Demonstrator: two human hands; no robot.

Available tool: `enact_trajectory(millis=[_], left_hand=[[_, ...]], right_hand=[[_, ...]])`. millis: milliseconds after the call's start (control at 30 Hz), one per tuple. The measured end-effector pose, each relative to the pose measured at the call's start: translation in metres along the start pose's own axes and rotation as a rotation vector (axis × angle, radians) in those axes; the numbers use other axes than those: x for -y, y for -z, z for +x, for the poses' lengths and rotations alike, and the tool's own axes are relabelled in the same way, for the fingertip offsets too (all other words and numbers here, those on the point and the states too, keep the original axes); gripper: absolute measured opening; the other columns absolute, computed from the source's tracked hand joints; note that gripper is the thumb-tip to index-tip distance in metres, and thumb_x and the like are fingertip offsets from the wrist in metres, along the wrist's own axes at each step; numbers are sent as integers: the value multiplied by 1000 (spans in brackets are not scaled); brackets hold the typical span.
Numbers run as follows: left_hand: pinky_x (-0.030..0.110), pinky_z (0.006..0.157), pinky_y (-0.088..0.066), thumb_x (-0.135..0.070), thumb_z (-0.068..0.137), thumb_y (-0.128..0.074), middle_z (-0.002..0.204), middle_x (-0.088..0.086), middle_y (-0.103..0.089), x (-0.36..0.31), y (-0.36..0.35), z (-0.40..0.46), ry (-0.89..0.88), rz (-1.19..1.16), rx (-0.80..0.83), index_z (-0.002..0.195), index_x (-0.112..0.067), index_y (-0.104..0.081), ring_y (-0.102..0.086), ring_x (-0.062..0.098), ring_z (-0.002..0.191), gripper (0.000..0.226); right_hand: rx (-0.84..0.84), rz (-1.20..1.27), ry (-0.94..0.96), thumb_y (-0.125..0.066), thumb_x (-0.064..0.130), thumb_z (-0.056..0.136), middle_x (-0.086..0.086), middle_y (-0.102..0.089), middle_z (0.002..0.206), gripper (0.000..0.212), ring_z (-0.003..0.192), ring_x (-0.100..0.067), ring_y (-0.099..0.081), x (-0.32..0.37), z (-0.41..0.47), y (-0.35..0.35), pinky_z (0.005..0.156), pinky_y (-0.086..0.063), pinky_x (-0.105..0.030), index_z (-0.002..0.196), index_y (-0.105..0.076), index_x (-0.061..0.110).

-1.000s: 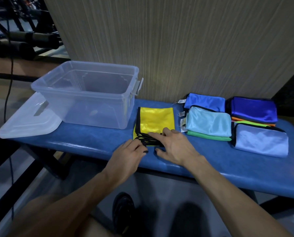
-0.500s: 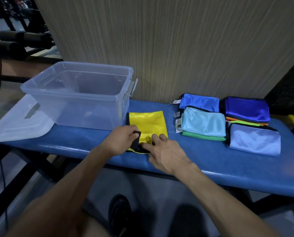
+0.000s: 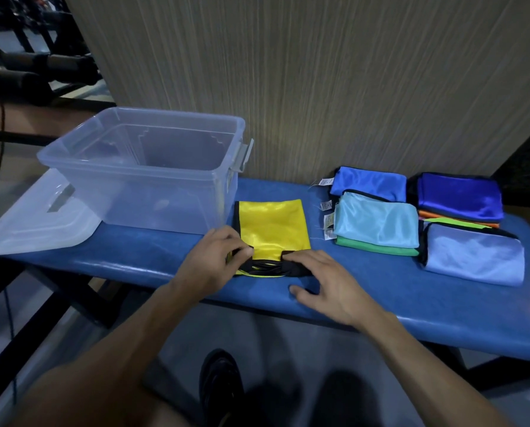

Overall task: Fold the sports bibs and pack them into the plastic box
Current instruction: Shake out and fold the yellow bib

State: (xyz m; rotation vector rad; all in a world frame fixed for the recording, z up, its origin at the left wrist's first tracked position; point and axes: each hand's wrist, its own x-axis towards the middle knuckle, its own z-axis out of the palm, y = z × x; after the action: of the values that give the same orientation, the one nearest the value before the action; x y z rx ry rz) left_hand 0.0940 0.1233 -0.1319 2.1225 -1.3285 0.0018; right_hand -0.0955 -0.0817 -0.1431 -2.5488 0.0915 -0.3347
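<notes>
A folded yellow bib [image 3: 271, 228] with black trim lies on the blue bench [image 3: 134, 257], just right of the clear plastic box [image 3: 146, 167]. My left hand [image 3: 212, 260] pinches the bib's near left corner at the black edge. My right hand [image 3: 322, 282] grips the near right corner, fingers over the black trim. The box holds nothing that I can see. To the right lie folded bibs: a blue one [image 3: 370, 183], a light blue one [image 3: 377, 220] on a green one [image 3: 377, 248], a dark blue one [image 3: 460, 195] on orange and lime ones, and a pale lilac one [image 3: 476, 257].
The box's clear lid [image 3: 32, 223] lies flat at the bench's left end, partly under the box. A ribbed wall panel [image 3: 319, 87] rises right behind the bench. Dark gym equipment [image 3: 26, 63] stands at the far left. My shoe [image 3: 220, 383] shows below the bench edge.
Both hands shifted along the yellow bib's near edge: the left took the left corner, the right moved out to the right corner. The view swung slightly.
</notes>
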Motion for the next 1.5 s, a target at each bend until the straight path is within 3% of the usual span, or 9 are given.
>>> enact_trajectory(millis=[167,500,633,800,967,1067,1167,1267,1500], left_hand=[[24,107,-36,-65,83,-62,132,-14,-44,24,7,-13,-41,-47,207,135,-30,-59,-42,9,124,62],[42,112,-37,-24,93,-57,149,-15,-38,27,3,-14,-134,-27,188,135,-27,-57,-36,13,131,42],[48,112,-32,-33,96,-57,158,-29,-26,24,4,-19,-136,25,165,132,-33,-59,-26,13,137,36],[50,112,-34,-61,99,-39,121,-25,-56,16,-3,-30,-28,-161,167,116,-25,-62,-37,10,129,46],[45,103,-37,-70,91,-30,86,-8,-48,1,-12,-27,171,-270,125,78,-32,-43,-45,5,96,42],[45,100,-39,-73,87,-23,86,3,-52,-5,-14,-16,259,-253,83,82,-23,-48,-49,19,94,57],[46,87,-44,-63,99,-26,79,3,-55,-9,-16,-2,293,-212,76,79,-16,-46,-54,32,92,55],[46,79,-41,-44,109,-29,71,-1,-46,-14,-19,13,332,-116,93,71,-21,-35,-56,37,88,45],[43,84,-42,-45,110,-23,93,9,-58,-18,-21,39,442,65,204,74,-21,-37,-57,35,100,45]], right_hand=[[-55,-1,-48,-63,33,85,17,-56,131,52,122,-6,-48,5,3,-7,103,-32,-9,136,-57,29],[-255,-105,-173,-59,14,84,9,-67,115,38,105,-17,-59,24,8,-20,86,-50,-32,119,-67,26],[-251,-83,-207,-56,20,84,7,-71,110,37,102,-18,-62,29,3,-11,85,-48,-32,118,-68,27],[-186,65,-268,-62,28,86,11,-66,76,29,69,-8,-56,33,-25,5,66,-45,-25,113,-64,37],[-195,288,-351,-62,39,90,8,-70,76,14,65,-15,-59,35,-30,6,65,-49,-33,104,-63,42],[-186,348,-422,-61,20,98,23,-58,60,14,60,0,-50,33,-11,14,58,-38,-17,102,-67,32],[-160,392,-507,-58,20,101,17,-60,74,12,73,-2,-53,30,7,24,65,-39,-14,98,-70,23],[-132,360,-566,-53,23,101,8,-53,72,20,70,-10,-49,29,21,30,66,-40,-26,87,-67,17],[-177,89,-579,-46,28,102,-4,-62,79,25,75,-25,-59,21,40,22,68,-50,-39,93,-62,11]])
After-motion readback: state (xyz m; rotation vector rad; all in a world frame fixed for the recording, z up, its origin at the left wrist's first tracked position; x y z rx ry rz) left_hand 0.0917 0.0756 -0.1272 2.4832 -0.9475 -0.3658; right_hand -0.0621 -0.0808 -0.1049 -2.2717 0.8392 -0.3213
